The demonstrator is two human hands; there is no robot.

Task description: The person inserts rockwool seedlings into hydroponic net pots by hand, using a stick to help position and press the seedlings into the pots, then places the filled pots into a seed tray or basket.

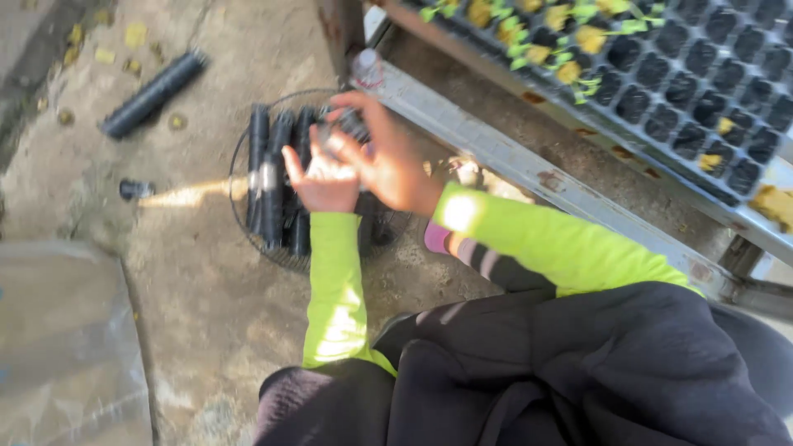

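Note:
My left hand (322, 177) and my right hand (388, 157) meet over a round wire basket (239, 157) on the concrete ground. Both hands grip a black stack of small pots (347, 124) between them. The picture is blurred, so the fingers' exact hold is hard to read. Inside the basket lie several long black stacks of pots (277, 177), side by side. Both my arms wear bright lime-green sleeves.
A loose black pot stack (153, 92) lies on the ground at upper left, a single small pot (134, 189) nearer. A metal rack rail (529, 169) carries a black seedling tray (694, 91) with yellow-green sprouts. A plastic sheet (66, 347) lies at lower left.

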